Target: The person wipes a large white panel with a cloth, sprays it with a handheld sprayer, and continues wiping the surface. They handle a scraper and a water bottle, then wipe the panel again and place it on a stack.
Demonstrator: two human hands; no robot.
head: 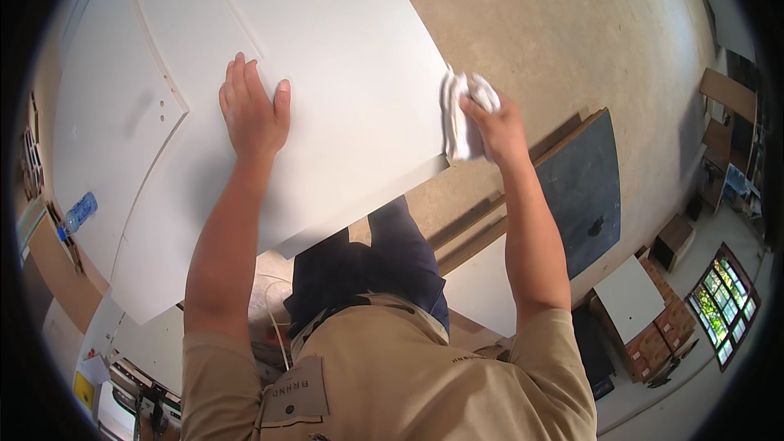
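A large white panel (355,98) lies before me, its near right corner close to my right side. My left hand (254,110) rests flat on it with the fingers spread, holding nothing. At the panel's right edge, my right hand (499,125) grips a folded white cloth (460,116), which is slightly blurred and touches or nearly touches the edge. Another white panel (110,104), with small holes near its corner and along its edge, lies to the left of my left hand.
A plastic water bottle (79,214) lies at the far left. To the right, a dark board (582,190) and wooden strips (471,239) are low down by the concrete floor (539,18). Cardboard boxes (661,331) and a white board (629,299) are near the windowed wall.
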